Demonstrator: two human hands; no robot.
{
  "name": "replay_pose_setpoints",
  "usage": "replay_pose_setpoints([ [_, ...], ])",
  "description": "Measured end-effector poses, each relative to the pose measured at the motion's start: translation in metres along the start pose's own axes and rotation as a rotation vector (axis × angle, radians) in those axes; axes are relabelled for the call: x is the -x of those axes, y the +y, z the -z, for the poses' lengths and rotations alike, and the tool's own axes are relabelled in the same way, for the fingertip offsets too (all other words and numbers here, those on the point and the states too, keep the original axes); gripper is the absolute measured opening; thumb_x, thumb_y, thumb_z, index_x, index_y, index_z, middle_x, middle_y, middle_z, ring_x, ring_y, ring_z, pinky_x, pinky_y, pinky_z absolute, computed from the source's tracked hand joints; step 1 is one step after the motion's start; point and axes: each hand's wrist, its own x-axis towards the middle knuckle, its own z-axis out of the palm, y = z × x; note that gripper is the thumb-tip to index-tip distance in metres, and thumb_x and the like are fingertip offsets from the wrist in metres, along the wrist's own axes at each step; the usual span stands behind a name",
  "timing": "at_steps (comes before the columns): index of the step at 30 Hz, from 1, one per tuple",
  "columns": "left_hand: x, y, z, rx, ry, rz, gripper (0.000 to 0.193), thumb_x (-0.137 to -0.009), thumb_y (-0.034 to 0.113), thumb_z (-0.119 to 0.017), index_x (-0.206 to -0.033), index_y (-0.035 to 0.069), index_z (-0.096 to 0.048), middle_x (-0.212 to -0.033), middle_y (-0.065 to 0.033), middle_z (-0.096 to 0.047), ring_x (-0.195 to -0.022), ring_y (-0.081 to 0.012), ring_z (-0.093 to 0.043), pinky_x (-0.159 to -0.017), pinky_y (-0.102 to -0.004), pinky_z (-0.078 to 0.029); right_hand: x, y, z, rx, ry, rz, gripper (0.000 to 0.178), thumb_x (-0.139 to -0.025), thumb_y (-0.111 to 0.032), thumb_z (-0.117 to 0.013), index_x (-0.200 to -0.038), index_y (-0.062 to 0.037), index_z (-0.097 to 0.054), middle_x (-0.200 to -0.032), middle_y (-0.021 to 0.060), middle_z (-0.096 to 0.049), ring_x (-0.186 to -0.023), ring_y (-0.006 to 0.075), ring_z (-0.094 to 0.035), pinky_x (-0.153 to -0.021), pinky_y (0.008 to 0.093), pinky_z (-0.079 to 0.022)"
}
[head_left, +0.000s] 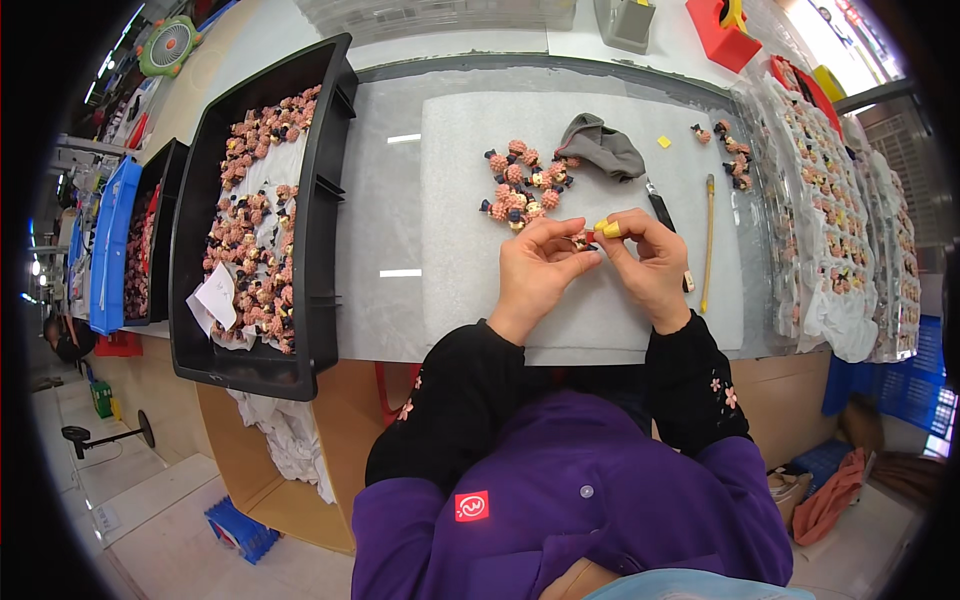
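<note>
Both hands meet over a pale foam mat (470,310) on the bench. My left hand (535,278) pinches a small pink-haired figurine (580,241), mostly hidden by the fingers. My right hand (648,265) is closed at the same spot, with yellow covers (607,229) at its fingertips. A bit of red shows between the two hands; what the right fingers grip is too small to make out. Just beyond my left hand lies a cluster of similar pink-haired figurines (516,190). A grey cloth (603,148) rests beside them. Near my right hand lie a black-handled knife (660,207) and a thin wooden stick (709,245).
A black tray (325,200) of figurines stands at the left, a blue bin (112,245) beyond it. Clear blister trays (840,230) of figurines are stacked at the right. More figurines (738,160) and a yellow square (664,142) lie on the mat. A red tape dispenser (722,38) stands behind.
</note>
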Motion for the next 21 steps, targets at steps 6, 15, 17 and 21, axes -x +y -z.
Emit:
replay_pose_setpoints([
  [6,0.0001,0.0000,-0.0006,-0.034,-0.001,-0.020,0.035,-0.066,-0.010,-0.068,-0.099,-0.004,-0.059,-0.091,-0.0056,-0.054,-0.076,-0.0111,-0.058,-0.069,-0.0209,-0.051,0.0001,-0.0023,0.0019,-0.036,-0.069,-0.016,0.014,-0.072,0.011,-0.060,-0.082,0.0027,-0.056,-0.082,0.0084,-0.058,-0.077,0.0144,-0.056,-0.070,0.0238,-0.045],
  [15,0.0014,-0.0010,-0.0031,-0.120,-0.008,-0.060,0.032,-0.068,-0.007,-0.068,-0.099,-0.003,-0.059,-0.093,-0.0058,-0.052,-0.080,-0.0141,-0.061,-0.068,-0.0212,-0.051,0.0001,-0.0018,-0.0011,-0.004,-0.079,0.004,0.011,-0.071,0.009,-0.062,-0.079,0.0021,-0.058,-0.080,0.0080,-0.060,-0.071,0.0131,-0.057,-0.065,0.0235,-0.045],
  [17,0.0009,-0.0007,-0.0040,-0.172,-0.001,-0.059,0.031,-0.069,-0.007,-0.067,-0.099,-0.004,-0.059,-0.092,-0.0055,-0.052,-0.080,-0.0141,-0.061,-0.067,-0.0209,-0.051,-0.0003,-0.0019,-0.0005,-0.012,-0.037,0.013,0.011,-0.070,0.007,-0.062,-0.079,0.0015,-0.059,-0.079,0.0074,-0.061,-0.067,0.0114,-0.057,-0.061,0.0222,-0.045],
  [21,0.0017,0.0002,-0.0058,-0.099,0.016,-0.045,0.028,-0.068,-0.004,-0.067,-0.095,-0.005,-0.060,-0.089,-0.0046,-0.049,-0.071,-0.0076,-0.057,-0.060,-0.0169,-0.049,0.0002,-0.0043,-0.0010,0.054,-0.115,0.006,0.013,-0.070,0.010,-0.063,-0.078,0.0023,-0.056,-0.078,0.0086,-0.059,-0.072,0.0136,-0.055,-0.066,0.0238,-0.044],
])
